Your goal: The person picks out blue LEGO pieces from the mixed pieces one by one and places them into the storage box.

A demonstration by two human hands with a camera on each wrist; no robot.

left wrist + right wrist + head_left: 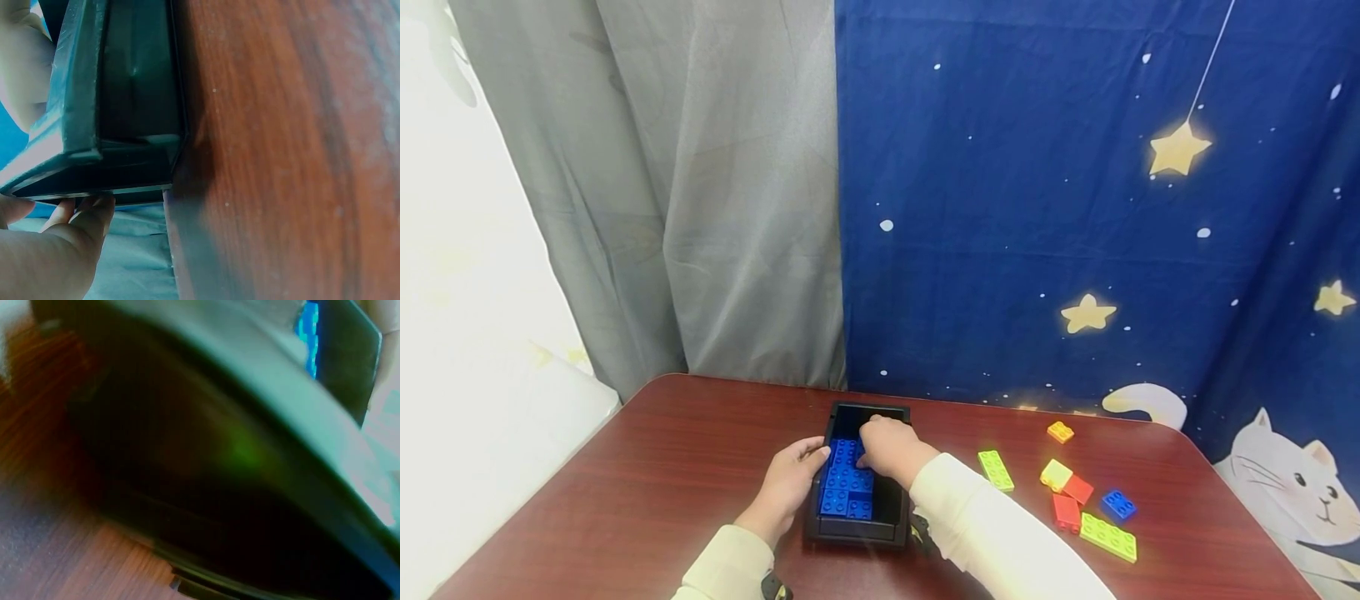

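A black bin [857, 531] stands on the table, with blue building bricks [848, 477] side by side on its floor. My left hand [787, 483] grips the bin's left wall, thumb at the rim and fingers along the outside; the left wrist view shows these fingertips against the wall. Reaching in over the right wall, my right hand [891, 447] has its fingers bent down among the bricks. Its fingertips are hidden, and I cannot tell whether they pinch a brick. The right wrist view is mostly the bin's dark side [206, 456], with a strip of blue bricks [307, 331].
On the table to the right lie loose bricks: a lime one [996, 471], a longer lime one [1108, 537], a yellow one [1056, 475], two red ones [1066, 512], a blue one [1118, 505] and an orange one [1061, 432]. Curtains [760, 192] hang behind the table.
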